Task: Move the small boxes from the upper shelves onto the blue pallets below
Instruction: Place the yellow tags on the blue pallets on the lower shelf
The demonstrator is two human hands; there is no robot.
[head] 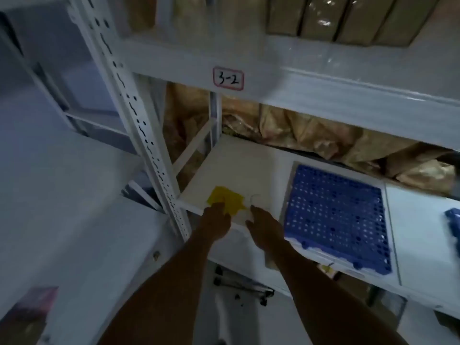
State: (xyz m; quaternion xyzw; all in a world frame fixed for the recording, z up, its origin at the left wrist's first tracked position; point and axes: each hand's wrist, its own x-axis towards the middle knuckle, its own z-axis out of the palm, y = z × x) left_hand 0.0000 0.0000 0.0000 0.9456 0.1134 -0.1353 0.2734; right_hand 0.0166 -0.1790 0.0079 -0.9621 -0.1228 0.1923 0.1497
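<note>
A flat white box point(231, 170) with a yellow label point(227, 199) lies on the lower shelf, left of a blue perforated pallet point(336, 217). My left hand point(216, 224) holds the box's near edge, fingers on the yellow label. My right hand point(264, 229) grips the same edge just to the right, thumb on top, close to the pallet's left side. Nothing lies on the pallet. Brown boxes point(348, 18) wrapped in shiny film stand on the upper shelf.
A white perforated upright point(139, 125) stands left of my hands. The shelf beam above carries a label reading 3-2 point(228, 78). Crumpled brown wrapping point(323, 135) fills the back of the lower shelf. A second blue pallet point(453, 220) shows at the right edge.
</note>
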